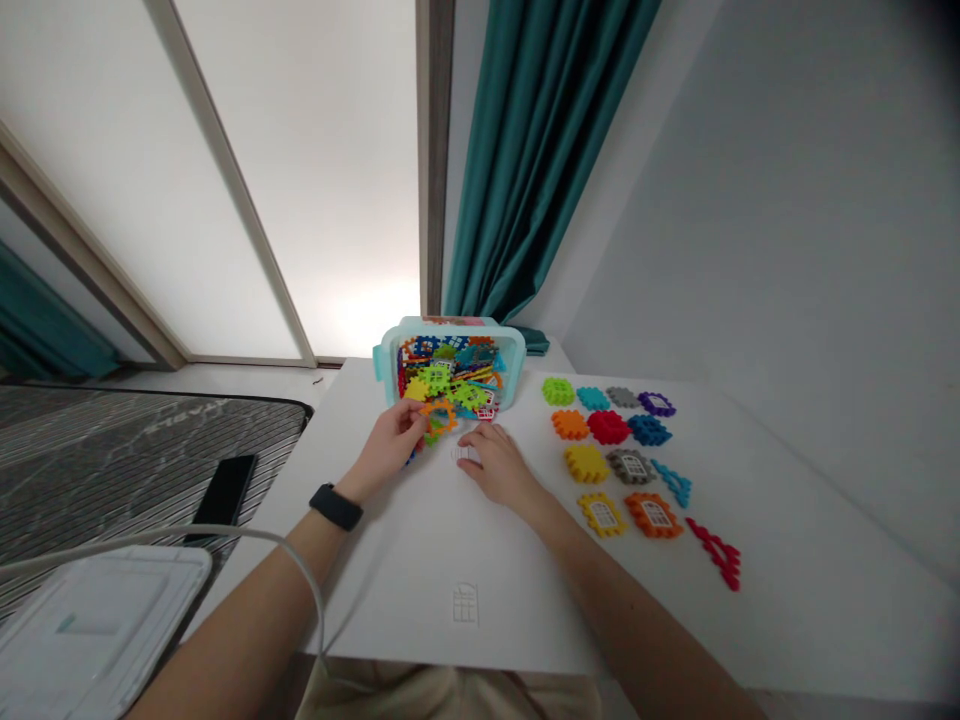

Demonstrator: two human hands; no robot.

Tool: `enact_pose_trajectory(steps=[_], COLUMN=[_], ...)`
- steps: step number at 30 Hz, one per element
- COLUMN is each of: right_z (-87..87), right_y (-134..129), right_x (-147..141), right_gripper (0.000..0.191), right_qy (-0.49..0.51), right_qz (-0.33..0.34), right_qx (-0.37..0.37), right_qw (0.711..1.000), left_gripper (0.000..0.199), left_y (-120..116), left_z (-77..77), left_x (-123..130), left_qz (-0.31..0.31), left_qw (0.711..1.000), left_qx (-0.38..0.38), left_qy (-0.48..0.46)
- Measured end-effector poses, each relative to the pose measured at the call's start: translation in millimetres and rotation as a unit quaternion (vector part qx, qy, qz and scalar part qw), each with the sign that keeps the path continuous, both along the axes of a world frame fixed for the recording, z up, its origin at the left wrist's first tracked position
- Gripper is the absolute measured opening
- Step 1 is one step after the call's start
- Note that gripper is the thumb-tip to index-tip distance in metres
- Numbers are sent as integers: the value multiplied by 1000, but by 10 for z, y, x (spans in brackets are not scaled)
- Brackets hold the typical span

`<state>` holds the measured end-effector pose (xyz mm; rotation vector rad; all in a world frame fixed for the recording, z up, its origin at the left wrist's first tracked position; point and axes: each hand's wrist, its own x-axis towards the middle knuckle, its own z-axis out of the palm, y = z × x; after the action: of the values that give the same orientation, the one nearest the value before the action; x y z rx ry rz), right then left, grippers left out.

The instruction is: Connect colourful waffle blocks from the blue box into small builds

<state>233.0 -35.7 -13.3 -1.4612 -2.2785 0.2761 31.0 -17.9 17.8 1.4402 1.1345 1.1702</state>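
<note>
Pinched in the fingers of my left hand [397,437] is an orange toothed building piece [441,416] with an open middle, just in front of the box. My right hand [496,467] sits beside it, low over the table, thumb and fingers closed around a small white window piece [463,454]. A light blue plastic box [513,365], full of mixed coloured building pieces, stands behind both hands. Partly hidden by my left hand, green and blue pieces lie near the box's front. Another white window piece [465,604] lies flat near the table's front edge.
Toothed pieces lie in rows on the white table's right side, among them a red block [609,428], a yellow block [586,464] and a red triangular frame [716,553]. A white cable [225,530] crosses at left, near a white lid [112,620] and a black phone [225,490].
</note>
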Motion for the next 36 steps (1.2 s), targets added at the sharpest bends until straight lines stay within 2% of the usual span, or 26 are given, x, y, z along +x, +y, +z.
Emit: enact_pose_trajectory(steps=[5, 10, 12, 14, 17, 19, 21, 23, 26, 31, 36], right_z=[24, 138, 174, 182, 134, 82, 38, 17, 38, 94, 67], right_y=[-31, -133, -146, -139, -102, -73, -52, -45, -59, -114, -110], right_x=[38, 107, 129, 146, 178, 200, 201, 168, 83, 63, 109], right_gripper=[11, 20, 23, 23, 19, 15, 19, 24, 20, 11, 21], right_qy=[106, 293, 336, 344, 296, 225, 136, 50, -29, -43, -20], right_qz=[-17, -67, -65, -64, -87, -95, -85, -73, -65, -24, -30], right_qx=[-50, -127, -129, -114, -61, -6, 41, 58, 49, 18, -5], right_qw=[993, 945, 931, 930, 949, 970, 986, 994, 996, 999, 999], left_gripper=[20, 19, 16, 14, 13, 15, 18, 18, 17, 16, 15], left_y=[10, -5, -52, -103, -137, -118, -79, -41, -23, -47, -25], left_z=[-14, -30, -29, -29, -37, -47, -60, -70, -74, -67, -108], left_x=[19, 46, 98, 162, 219, 208, 171, 135, 119, 140, 137], left_qz=[-15, -27, -38, -51, -40, -14, 8, 20, 22, 10, 5], left_qw=[1000, 999, 999, 998, 999, 1000, 1000, 999, 999, 1000, 1000], left_qx=[2, -6, -14, -21, -14, -2, 7, 12, 13, 6, 1], left_qy=[-15, -33, -36, -32, -13, -13, -26, -34, -25, -11, 4])
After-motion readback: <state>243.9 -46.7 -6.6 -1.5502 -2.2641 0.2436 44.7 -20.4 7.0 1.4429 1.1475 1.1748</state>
